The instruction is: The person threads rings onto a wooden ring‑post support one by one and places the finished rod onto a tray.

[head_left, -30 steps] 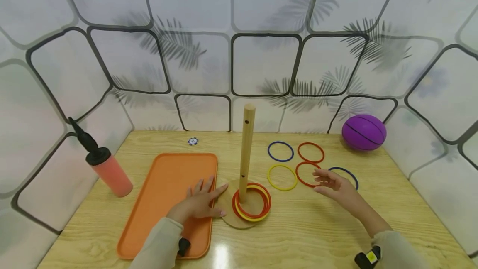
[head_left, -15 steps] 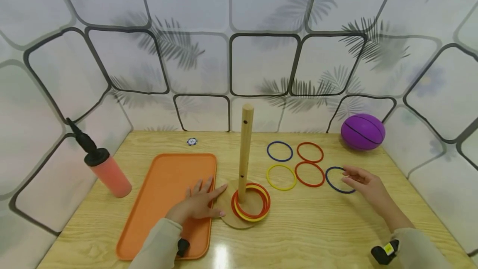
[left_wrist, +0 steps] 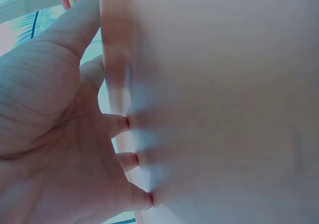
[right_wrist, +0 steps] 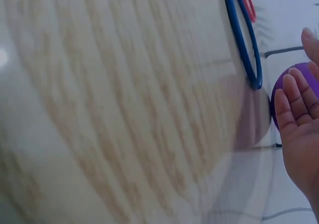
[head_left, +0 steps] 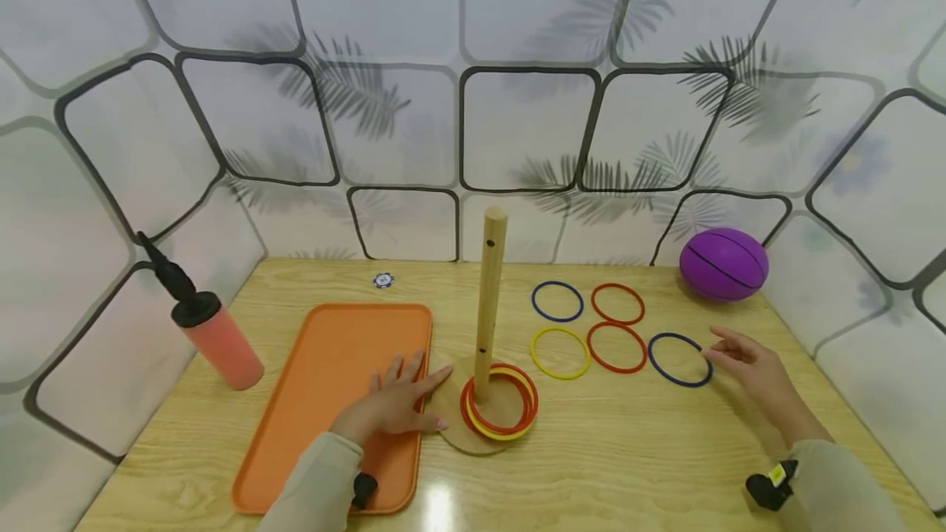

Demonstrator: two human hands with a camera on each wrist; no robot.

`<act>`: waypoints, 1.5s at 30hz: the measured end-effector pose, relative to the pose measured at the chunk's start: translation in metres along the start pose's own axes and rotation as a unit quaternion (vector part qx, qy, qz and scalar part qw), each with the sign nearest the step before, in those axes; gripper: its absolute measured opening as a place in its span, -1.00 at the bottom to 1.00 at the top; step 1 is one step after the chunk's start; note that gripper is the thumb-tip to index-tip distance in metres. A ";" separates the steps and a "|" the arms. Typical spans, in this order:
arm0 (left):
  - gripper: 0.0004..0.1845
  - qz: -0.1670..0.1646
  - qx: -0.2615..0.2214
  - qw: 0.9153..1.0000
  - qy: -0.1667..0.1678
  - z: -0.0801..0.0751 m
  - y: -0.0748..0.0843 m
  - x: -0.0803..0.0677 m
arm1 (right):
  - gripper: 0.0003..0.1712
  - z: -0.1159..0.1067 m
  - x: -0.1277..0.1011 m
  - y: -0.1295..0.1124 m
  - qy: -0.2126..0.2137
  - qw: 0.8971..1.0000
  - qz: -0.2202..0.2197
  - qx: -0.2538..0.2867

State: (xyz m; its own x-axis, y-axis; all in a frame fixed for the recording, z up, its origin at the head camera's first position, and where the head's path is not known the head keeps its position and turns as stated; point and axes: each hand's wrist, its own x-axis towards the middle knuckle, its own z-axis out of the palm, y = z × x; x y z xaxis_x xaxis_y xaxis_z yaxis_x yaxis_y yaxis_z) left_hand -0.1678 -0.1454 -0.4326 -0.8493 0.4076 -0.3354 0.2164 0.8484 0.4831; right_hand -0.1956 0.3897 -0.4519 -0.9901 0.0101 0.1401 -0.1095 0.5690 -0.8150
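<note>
My left hand [head_left: 395, 405] has its fingers spread over the right edge of the orange tray [head_left: 340, 335], with thumb and index finger at the round wooden base [head_left: 458, 429]. From that base rises a wooden post [head_left: 489, 302]; stacked red and yellow rings [head_left: 534, 413] lie around its foot. Over on the right, my right hand [head_left: 754, 368] hovers at the right side of a blue ring [head_left: 680, 385] lying on the table. In the right wrist view its fingers [right_wrist: 299, 102] look loosely extended, apart from the blue ring [right_wrist: 242, 45].
Left of the blue ring lie red rings [head_left: 617, 371] [head_left: 617, 323], a yellow ring [head_left: 560, 377] and another blue ring [head_left: 557, 319]. A purple ball [head_left: 724, 263] sits at the back right. The pink hand pump [head_left: 225, 347] stands left of the tray; a poker chip [head_left: 383, 280] lies behind it.
My right hand has moved right, from above the red ring past the blue ring to its right side. The left hand has stayed where it was, and the rings lie unchanged.
</note>
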 end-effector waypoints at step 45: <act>-0.17 0.001 0.006 1.000 0.003 0.002 -0.002 0.001 | -0.34 -0.006 0.011 0.019 -0.084 0.990 0.040 -0.105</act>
State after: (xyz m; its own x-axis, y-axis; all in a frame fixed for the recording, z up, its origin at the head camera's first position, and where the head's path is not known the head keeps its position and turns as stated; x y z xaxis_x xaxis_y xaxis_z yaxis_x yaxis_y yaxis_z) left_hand -0.1686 -0.1459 -0.4357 -0.8520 0.4078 -0.3283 0.2248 0.8514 0.4740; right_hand -0.2083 0.4052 -0.4625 -0.9974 -0.0653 -0.0292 -0.0279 0.7306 -0.6822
